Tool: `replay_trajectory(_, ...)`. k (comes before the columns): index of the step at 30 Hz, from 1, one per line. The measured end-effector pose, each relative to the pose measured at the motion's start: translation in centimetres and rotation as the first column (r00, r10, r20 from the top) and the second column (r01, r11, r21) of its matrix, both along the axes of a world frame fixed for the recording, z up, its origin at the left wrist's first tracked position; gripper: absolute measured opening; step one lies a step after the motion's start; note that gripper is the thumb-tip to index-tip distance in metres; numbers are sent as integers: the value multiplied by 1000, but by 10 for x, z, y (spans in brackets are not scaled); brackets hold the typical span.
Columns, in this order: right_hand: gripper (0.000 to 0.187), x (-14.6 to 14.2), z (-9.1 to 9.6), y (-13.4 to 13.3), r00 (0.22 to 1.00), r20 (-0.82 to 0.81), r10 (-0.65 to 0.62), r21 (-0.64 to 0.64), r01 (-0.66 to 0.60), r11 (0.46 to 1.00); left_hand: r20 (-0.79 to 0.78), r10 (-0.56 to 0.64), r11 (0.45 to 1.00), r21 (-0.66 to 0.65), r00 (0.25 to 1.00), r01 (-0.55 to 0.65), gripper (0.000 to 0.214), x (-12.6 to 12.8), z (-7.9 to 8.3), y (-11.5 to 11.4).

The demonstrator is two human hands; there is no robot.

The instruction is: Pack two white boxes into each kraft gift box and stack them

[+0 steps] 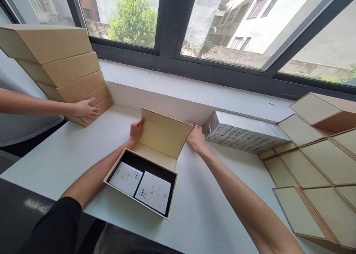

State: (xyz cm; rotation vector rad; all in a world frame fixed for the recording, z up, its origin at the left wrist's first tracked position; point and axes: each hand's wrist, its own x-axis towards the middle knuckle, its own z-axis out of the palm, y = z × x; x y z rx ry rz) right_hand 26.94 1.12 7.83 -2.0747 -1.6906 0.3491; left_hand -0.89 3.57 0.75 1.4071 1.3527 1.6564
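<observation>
In front of me on the white table lies a cream gift box (171,194) with its hinged lid (164,131) raised. Two white printed tea packs, the left one (126,178) and the right one (154,192), sit side by side in its black interior. My left hand (136,131) is closed on the lid's left edge, thumb up along it. At the lid's upper right corner, my right hand (197,138) is closed with its fingers curled round the edge; the fingertips are partly hidden.
Small white boxes (244,131) stand in a stacked block by the sill. Cream boxes (314,161) are piled at the right. At the left, another person's hand (87,109) touches a stack of brown cartons (75,76). Windows rise behind the sill (178,85).
</observation>
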Motion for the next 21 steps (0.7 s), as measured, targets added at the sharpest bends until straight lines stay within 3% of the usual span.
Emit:
replay_trajectory(4, 40, 25, 9, -21, 980, -200, -22, 50, 33, 998, -27, 10, 1000, 4, 1000, -10, 67, -1, -3, 2)
replay_trajectory(8, 36, 50, 30, -63, 891, -451, -54, 133, 127, 983, -36, 29, 1000, 3, 999, -29, 66, -3, -3, 2)
replay_trajectory(11, 37, 45, 53, -100, 813, -582, -19, 262, 210, 942, -52, 50, 999, -1, 997, -50, 65, -3, -2, 2)
replay_trajectory(13, 37, 23, 67, -123, 743, -664, 76, 327, 198, 924, -58, 63, 998, -5, 996, -63, 66, -2, -2, 1)
replay_trajectory(15, 38, -11, 74, -142, 684, -701, 199, 295, 25, 955, -53, 65, 998, -14, 996, -66, 66, 0, -2, -1)
replay_trajectory(17, 37, -51, 72, -155, 669, -682, 295, 133, -284, 950, -51, 59, 998, -29, 997, -61, 65, 3, -1, -4)
replay_trajectory(19, 32, -90, 61, -162, 716, -571, 402, -12, -496, 868, -63, 59, 997, -38, 996, -62, 65, 6, -1, -6)
replay_trajectory(21, 24, -119, 45, -163, 776, -291, 560, -115, -610, 784, -68, 67, 997, -40, 995, -70, 66, 7, 0, -8)
